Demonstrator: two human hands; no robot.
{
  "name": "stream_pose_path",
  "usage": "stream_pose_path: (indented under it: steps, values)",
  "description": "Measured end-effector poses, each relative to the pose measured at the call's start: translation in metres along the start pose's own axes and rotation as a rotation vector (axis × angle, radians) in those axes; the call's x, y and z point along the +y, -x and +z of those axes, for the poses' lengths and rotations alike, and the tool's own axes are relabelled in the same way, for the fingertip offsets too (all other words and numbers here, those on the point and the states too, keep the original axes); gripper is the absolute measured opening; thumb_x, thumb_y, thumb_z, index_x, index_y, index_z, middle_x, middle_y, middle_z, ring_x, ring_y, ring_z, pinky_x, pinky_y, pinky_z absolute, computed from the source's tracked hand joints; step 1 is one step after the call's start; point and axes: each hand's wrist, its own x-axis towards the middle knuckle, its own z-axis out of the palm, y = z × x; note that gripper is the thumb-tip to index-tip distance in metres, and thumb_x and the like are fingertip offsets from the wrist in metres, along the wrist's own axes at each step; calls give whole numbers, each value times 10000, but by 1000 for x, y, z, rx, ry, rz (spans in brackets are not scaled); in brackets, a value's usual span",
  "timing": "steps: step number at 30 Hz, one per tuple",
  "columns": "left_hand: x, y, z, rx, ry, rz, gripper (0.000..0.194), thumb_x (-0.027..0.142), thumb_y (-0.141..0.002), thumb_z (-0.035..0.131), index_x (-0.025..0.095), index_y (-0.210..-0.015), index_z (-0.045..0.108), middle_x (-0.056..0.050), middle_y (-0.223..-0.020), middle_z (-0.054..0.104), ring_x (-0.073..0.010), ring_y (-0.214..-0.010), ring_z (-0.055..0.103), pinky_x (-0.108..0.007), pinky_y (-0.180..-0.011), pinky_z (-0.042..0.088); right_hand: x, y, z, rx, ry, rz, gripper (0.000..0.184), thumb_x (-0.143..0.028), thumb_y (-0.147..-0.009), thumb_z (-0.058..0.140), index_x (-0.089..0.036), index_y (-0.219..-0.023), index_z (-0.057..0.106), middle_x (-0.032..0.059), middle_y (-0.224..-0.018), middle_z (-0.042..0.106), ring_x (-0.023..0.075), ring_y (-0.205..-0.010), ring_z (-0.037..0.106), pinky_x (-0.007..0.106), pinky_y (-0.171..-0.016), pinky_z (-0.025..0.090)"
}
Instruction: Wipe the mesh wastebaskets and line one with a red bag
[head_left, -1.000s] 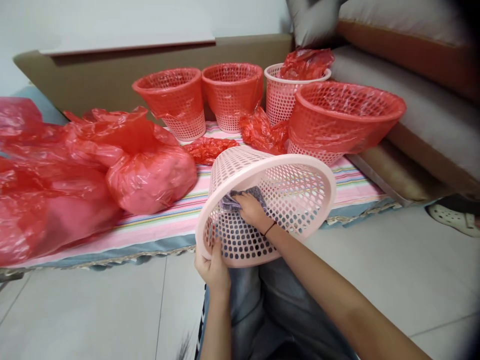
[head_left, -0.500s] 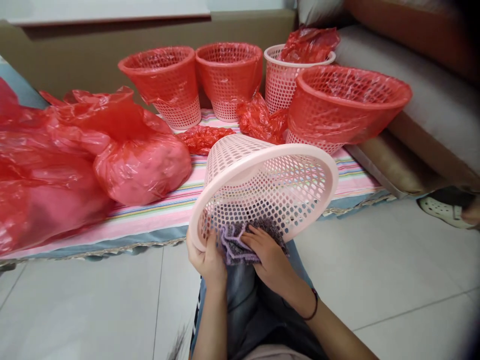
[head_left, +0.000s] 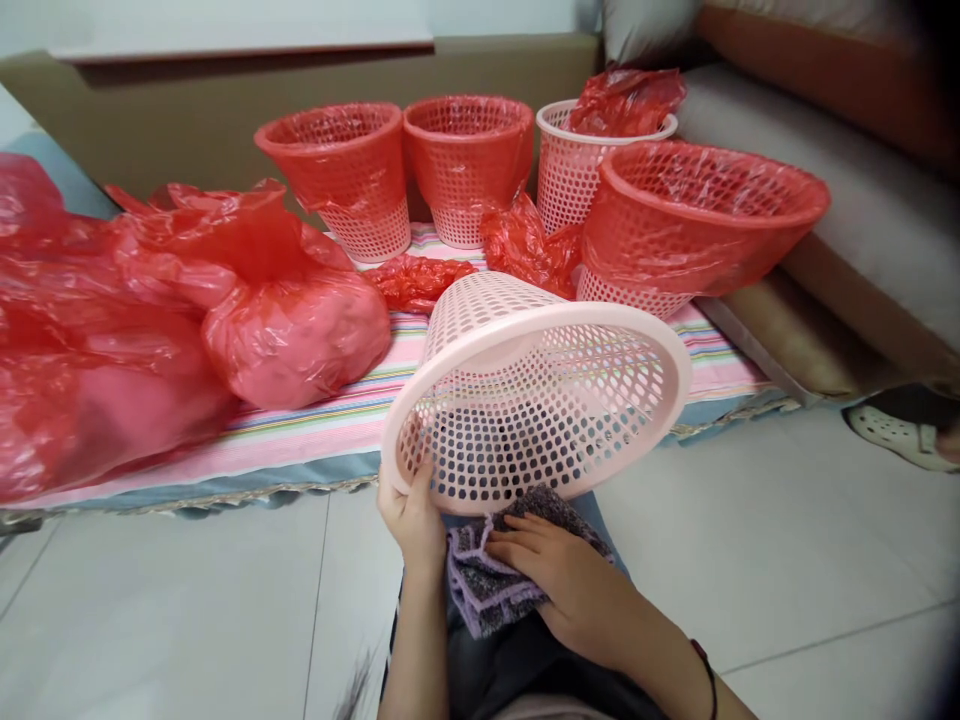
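Note:
A pale pink perforated plastic wastebasket [head_left: 495,350] lies tilted in front of me, its wide mouth turned toward me. My left hand [head_left: 414,515] grips the rim at the lower left, thumb inside. Just below the rim, my right hand [head_left: 559,575] is closed on a folded dark grey cloth with purple edging [head_left: 487,590], fingers pressed over its top. The cloth lies over my lap, outside the basket's mouth. Part of the cloth is hidden under the right hand.
Behind stand red-lined wastebaskets [head_left: 345,185] and a pale one [head_left: 559,175] with a crumpled red bag [head_left: 626,100] in it. Filled red plastic bags [head_left: 300,320] lie at left on the striped cover [head_left: 352,395]. Cushions [head_left: 862,230] are stacked right; a clog [head_left: 896,435] is on the tiled floor.
My right hand has drawn the cloth out of the basket's mouth, down toward my lap. My left hand keeps its hold on the rim.

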Motion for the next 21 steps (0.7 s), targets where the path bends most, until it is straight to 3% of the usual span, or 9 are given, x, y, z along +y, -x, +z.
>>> stream_pose_path:
  steps: [4,7,10,13,17,21]
  values:
    - [2,-6,-2,-21,-13,-39,471,211,-712,791,194,-1174,699,-101,-1282,682,-299,-1223,615,-465,-1098,444,-4,2,-21,125,-136,-47,618,-14,-746,431,-205,-1305,610,69,-1345,630,187,-1219,588,348,-1087,446]
    - [1,-3,0,-31,3,-55,467,215,-727,787,212,-1183,691,-91,-1297,674,-286,-1238,606,-453,-1112,430,0,-11,-49,317,-125,-63,572,-29,-750,451,-207,-1268,615,70,-1276,672,212,-1133,638,354,-1000,502]
    - [-2,6,6,-62,32,-72,488,231,-747,787,230,-1220,670,-80,-1342,647,-268,-1270,583,-420,-1135,406,12,-43,-76,502,66,-64,610,-18,-710,445,-175,-1279,601,95,-1280,667,260,-1157,624,409,-1038,469]
    - [-4,18,14,-84,84,-107,561,248,-752,792,251,-1287,623,-74,-1392,611,-257,-1323,537,-392,-1149,392,28,-90,-97,604,243,-50,523,-41,-816,426,-153,-1299,593,107,-1278,667,260,-1158,622,389,-1042,460]
    - [-10,29,22,-64,144,-187,640,221,-735,769,279,-1340,566,-55,-1486,525,-255,-1414,426,-381,-1169,366,49,-152,-106,587,351,18,542,-24,-840,446,-110,-1365,547,129,-1347,623,267,-1221,584,370,-1068,423]
    - [-26,37,20,9,172,-330,707,210,-725,728,283,-1393,508,-73,-1518,484,-283,-1384,465,-418,-1131,419,73,-192,-90,539,388,70,487,-67,-890,463,-96,-1368,549,162,-1365,604,297,-1207,580,405,-1051,409]
